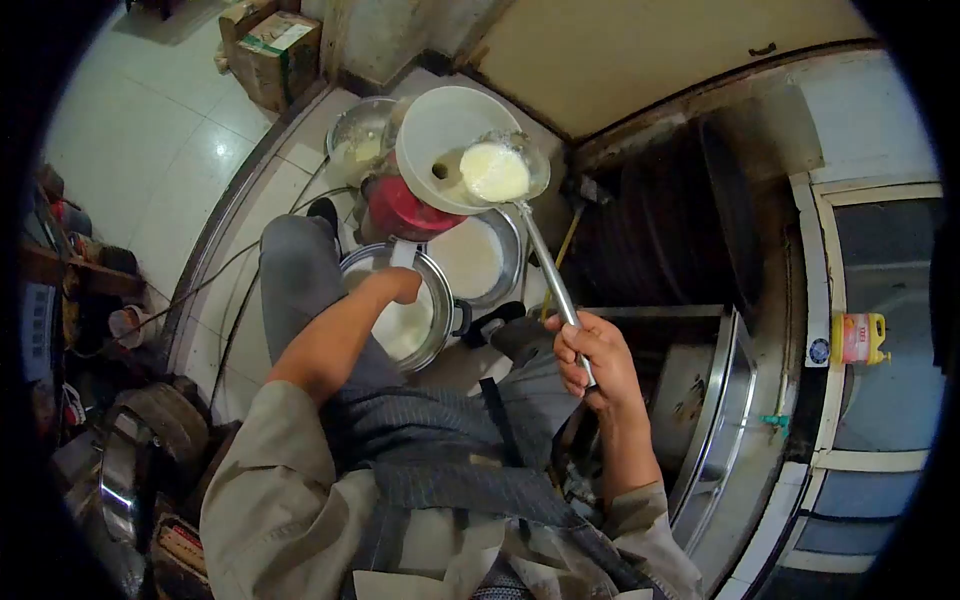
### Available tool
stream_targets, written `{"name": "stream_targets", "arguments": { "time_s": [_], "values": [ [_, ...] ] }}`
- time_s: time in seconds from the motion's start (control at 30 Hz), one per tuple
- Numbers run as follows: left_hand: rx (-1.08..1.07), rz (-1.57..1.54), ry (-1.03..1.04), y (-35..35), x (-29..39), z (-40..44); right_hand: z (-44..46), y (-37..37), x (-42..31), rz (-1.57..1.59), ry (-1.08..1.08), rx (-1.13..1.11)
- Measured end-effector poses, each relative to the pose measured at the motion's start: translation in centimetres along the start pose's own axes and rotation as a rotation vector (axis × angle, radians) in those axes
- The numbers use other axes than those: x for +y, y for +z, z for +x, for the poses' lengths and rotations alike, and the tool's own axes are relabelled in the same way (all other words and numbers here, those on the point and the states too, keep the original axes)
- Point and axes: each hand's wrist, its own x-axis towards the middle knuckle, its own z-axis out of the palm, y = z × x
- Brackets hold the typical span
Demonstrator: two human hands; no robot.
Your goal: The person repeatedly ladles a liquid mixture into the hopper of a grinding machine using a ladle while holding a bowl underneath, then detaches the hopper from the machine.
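Note:
A long-handled metal ladle is gripped in my right hand. Its bowl, full of a pale, creamy mass, tilts over the right rim of a wide white hopper with a dark hole in its floor. Under the hopper is the red body of a machine, and a white spout comes down from it. My left hand is closed at the spout's lower end; its fingertips are partly hidden. Below that hand stands a steel pot with whitish contents.
A metal basin of white liquid sits beside the pot, and another bowl lies behind. Large dark round pans lean against the right wall. A cable crosses the tiles. A cardboard box stands at the back left.

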Motion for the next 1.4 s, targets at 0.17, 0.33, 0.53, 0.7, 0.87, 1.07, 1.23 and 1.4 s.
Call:
{"name": "stream_targets", "arguments": {
  "time_s": [0.17,0.33,0.53,0.7,0.87,1.07,1.23,1.4],
  "values": [
    [0.010,-0.043,-0.025,-0.3,0.4,-0.3,0.0,0.0,0.1,0.000,-0.021,-0.008],
    [0.000,-0.047,0.001,-0.2,0.2,0.2,0.1,-0.1,0.2,-0.005,-0.036,-0.009],
    [0.015,-0.056,-0.036,-0.2,0.5,-0.2,0.2,-0.2,0.3,-0.031,-0.040,-0.006],
    [-0.012,-0.026,-0.010,0.0,0.3,0.4,0.2,-0.3,0.4,-0.043,-0.038,0.000],
    [-0.040,-0.016,-0.008,0.1,0.2,0.6,0.3,-0.3,0.5,-0.051,-0.044,0.005],
    [-0.019,-0.017,0.001,0.9,-0.4,1.2,0.3,-0.3,0.7,-0.088,-0.051,0.024],
    [-0.048,-0.024,-0.035,-0.5,0.6,0.0,0.3,-0.2,0.7,-0.136,-0.055,0.043],
    [-0.052,-0.008,-0.027,-0.2,0.5,0.3,0.4,-0.6,1.2,-0.133,-0.066,0.052]
  ]
}}
